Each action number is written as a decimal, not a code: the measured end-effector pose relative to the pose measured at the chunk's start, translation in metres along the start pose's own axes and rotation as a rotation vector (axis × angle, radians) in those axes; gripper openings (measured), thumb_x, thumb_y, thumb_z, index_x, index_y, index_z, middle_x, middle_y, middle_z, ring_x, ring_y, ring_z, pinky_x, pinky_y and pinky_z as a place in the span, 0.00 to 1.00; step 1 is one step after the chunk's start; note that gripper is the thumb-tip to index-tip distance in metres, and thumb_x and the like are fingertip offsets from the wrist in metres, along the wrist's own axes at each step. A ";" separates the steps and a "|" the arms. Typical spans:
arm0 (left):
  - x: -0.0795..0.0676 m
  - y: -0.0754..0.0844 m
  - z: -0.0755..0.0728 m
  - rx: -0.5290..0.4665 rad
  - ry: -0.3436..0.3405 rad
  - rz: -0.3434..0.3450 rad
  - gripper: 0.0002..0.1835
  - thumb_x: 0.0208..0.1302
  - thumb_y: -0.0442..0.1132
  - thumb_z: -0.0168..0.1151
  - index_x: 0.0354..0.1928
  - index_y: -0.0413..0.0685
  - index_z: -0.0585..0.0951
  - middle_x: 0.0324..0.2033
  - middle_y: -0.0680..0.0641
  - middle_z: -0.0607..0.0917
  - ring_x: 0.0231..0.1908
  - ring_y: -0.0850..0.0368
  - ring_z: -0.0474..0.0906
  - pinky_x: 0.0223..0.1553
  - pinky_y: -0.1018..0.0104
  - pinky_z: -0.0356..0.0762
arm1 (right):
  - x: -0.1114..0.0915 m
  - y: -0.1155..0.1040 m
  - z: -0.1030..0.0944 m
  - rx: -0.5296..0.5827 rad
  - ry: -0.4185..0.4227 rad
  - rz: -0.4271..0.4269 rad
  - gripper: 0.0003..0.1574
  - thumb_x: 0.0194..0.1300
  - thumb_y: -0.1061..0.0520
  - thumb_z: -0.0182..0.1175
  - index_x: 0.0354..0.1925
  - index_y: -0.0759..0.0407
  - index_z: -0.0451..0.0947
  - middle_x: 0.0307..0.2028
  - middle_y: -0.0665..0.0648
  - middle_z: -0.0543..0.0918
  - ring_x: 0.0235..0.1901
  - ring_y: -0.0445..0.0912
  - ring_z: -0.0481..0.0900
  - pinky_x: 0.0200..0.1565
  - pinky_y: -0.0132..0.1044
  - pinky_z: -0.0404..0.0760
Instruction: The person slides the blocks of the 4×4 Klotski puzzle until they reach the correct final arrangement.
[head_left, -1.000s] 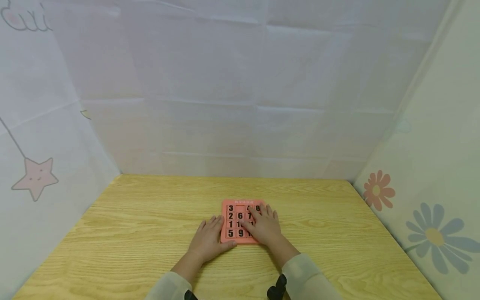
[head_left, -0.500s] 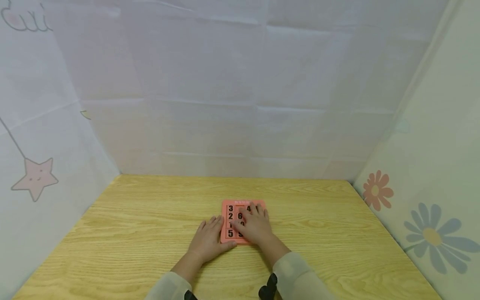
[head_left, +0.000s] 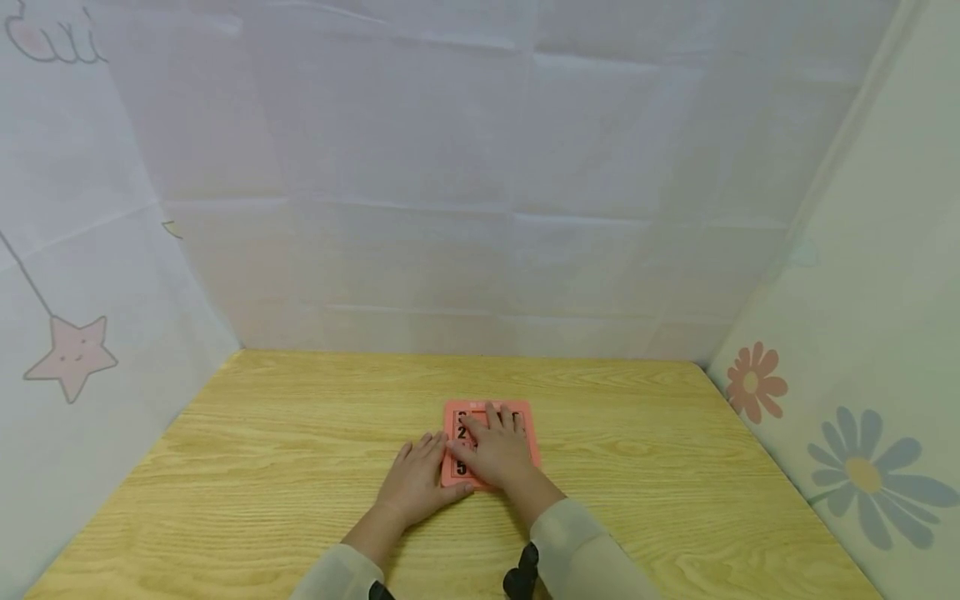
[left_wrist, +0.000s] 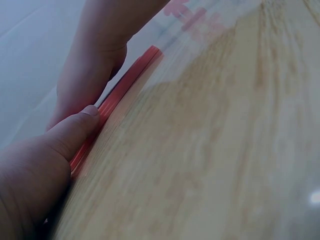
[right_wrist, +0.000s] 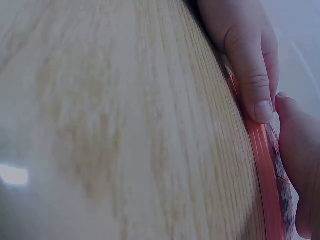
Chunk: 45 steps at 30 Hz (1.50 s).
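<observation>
A salmon-pink number slide puzzle [head_left: 533,450] with black-numbered tiles lies flat on the wooden table. Around its near left corner, my left hand [head_left: 414,482] holds the frame, fingers along the left side and thumb on the front edge. My right hand [head_left: 501,450] spreads over the tiles, index fingertip by the 3 and thumb near the left column. It hides most of the numbers; the 2 and 5 still show. From the left wrist, the puzzle's edge [left_wrist: 127,82] appears side-on under the left thumb [left_wrist: 80,127]. The right wrist view has the puzzle's front edge [right_wrist: 267,185] beside the right hand [right_wrist: 305,150].
Light wood-grain table [head_left: 300,417] surrounds the puzzle. A pale creased cloth [head_left: 420,183] closes off the back. Side cloths carry a pink star [head_left: 71,357] at left and a blue flower [head_left: 870,471] at right.
My right hand has moved left across the tiles, from the right columns to the left ones, baring the frame's right rim. My left hand and the puzzle frame have stayed put.
</observation>
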<state>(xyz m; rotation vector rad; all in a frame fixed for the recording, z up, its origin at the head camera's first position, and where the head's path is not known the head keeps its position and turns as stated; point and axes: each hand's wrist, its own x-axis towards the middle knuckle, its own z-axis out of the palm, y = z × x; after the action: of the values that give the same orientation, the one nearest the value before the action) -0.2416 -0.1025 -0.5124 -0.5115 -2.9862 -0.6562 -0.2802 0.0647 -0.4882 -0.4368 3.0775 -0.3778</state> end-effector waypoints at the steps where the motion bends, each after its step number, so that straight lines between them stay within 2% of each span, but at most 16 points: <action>1: 0.000 0.000 0.000 0.000 0.003 0.001 0.54 0.57 0.76 0.53 0.73 0.41 0.63 0.73 0.41 0.64 0.74 0.41 0.56 0.74 0.38 0.51 | 0.000 -0.001 0.000 -0.003 -0.007 0.003 0.44 0.67 0.20 0.36 0.73 0.36 0.61 0.77 0.59 0.51 0.77 0.60 0.43 0.75 0.62 0.44; 11: -0.001 0.001 -0.002 0.006 0.002 0.002 0.53 0.58 0.75 0.53 0.73 0.41 0.62 0.73 0.41 0.64 0.74 0.41 0.56 0.74 0.39 0.50 | 0.004 0.004 0.002 0.010 -0.034 0.021 0.44 0.67 0.20 0.33 0.73 0.34 0.60 0.78 0.59 0.48 0.78 0.60 0.39 0.76 0.61 0.38; 20: -0.002 0.003 -0.004 -0.007 0.000 0.000 0.54 0.58 0.74 0.54 0.73 0.40 0.62 0.72 0.40 0.65 0.74 0.41 0.57 0.74 0.39 0.50 | 0.002 0.006 -0.001 0.006 -0.034 0.010 0.42 0.68 0.22 0.37 0.73 0.36 0.61 0.78 0.60 0.49 0.77 0.62 0.41 0.76 0.62 0.42; 28: -0.002 0.002 -0.003 -0.020 0.005 -0.013 0.55 0.56 0.75 0.56 0.73 0.40 0.62 0.72 0.40 0.66 0.73 0.41 0.58 0.74 0.40 0.50 | -0.001 0.012 -0.003 -0.042 -0.018 0.016 0.41 0.68 0.23 0.38 0.73 0.35 0.61 0.77 0.59 0.52 0.77 0.61 0.44 0.75 0.62 0.45; 37: -0.002 0.002 -0.003 -0.019 0.000 -0.010 0.54 0.57 0.74 0.56 0.73 0.40 0.62 0.72 0.40 0.65 0.74 0.41 0.57 0.75 0.40 0.50 | -0.005 0.018 -0.006 -0.002 -0.026 0.013 0.42 0.68 0.22 0.38 0.73 0.35 0.61 0.77 0.60 0.51 0.77 0.63 0.43 0.75 0.64 0.43; 45: -0.001 0.002 -0.003 -0.014 0.010 -0.017 0.55 0.56 0.73 0.58 0.73 0.39 0.62 0.72 0.40 0.65 0.74 0.41 0.56 0.75 0.41 0.48 | -0.008 0.021 -0.009 -0.009 0.003 0.013 0.41 0.69 0.24 0.40 0.71 0.39 0.65 0.76 0.61 0.54 0.76 0.63 0.44 0.74 0.65 0.47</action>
<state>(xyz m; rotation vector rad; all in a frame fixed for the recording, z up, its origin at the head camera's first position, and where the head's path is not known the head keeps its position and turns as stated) -0.2403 -0.1027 -0.5093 -0.4826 -2.9824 -0.6790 -0.2791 0.0889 -0.4847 -0.4172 3.0844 -0.3641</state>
